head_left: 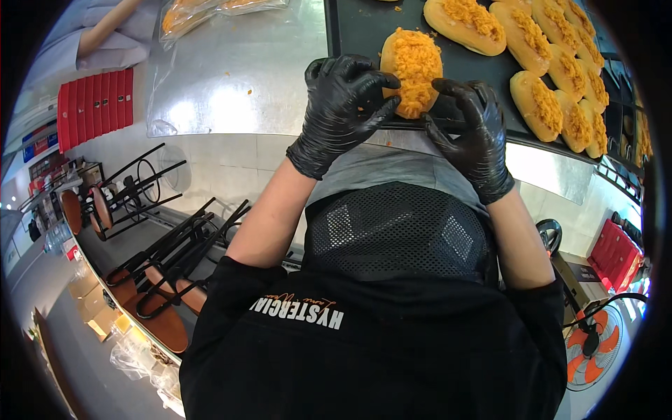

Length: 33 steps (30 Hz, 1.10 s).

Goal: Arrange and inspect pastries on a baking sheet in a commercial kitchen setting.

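Observation:
A long bun (411, 59) heaped with orange shreds sits at the front edge of the black tray (353, 31). My left hand (339, 112), in a black glove, has curled fingers and thumb against the bun's left side. My right hand (472, 136), also black-gloved, grips at its right side, index finger and thumb at the lower part. The underside of the bun and some fingertips are hidden. Several similar topped buns (525, 42) fill the tray's back and right.
Steel table (231, 66) with bagged items (196, 14) at back left; a co-worker's arm (105, 31) at upper left. Red stacked trays (94, 108) at left, stacked stools (154, 287) below, a fan (591, 343) and red crate (616, 255) at lower right.

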Motion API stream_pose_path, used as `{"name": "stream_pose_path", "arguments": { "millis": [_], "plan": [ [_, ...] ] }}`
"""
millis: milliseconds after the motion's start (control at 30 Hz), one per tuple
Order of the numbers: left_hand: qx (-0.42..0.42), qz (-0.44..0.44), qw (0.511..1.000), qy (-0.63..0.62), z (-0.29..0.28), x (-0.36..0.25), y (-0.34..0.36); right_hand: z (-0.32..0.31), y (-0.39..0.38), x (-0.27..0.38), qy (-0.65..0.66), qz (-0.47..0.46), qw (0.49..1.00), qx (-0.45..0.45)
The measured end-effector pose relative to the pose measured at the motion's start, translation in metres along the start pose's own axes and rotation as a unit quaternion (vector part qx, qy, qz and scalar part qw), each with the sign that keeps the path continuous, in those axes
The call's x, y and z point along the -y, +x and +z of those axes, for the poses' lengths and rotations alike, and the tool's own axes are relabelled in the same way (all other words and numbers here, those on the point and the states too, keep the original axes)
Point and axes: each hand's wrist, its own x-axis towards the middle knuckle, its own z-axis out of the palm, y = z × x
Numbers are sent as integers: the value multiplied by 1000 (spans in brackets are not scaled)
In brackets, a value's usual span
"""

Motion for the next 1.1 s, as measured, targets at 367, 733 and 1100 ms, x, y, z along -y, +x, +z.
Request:
{"name": "stream_pose_path", "arguments": {
  "millis": [367,733,1100],
  "plan": [
    [3,4,1000,21,5,-16,3,6,-1,-1,33,52,998,11],
    [1,-9,1000,3,10,-18,2,8,6,0,44,61,997,-7],
    [-8,-42,999,28,3,-19,2,-10,-2,-9,84,95,991,-37]
  ]
}}
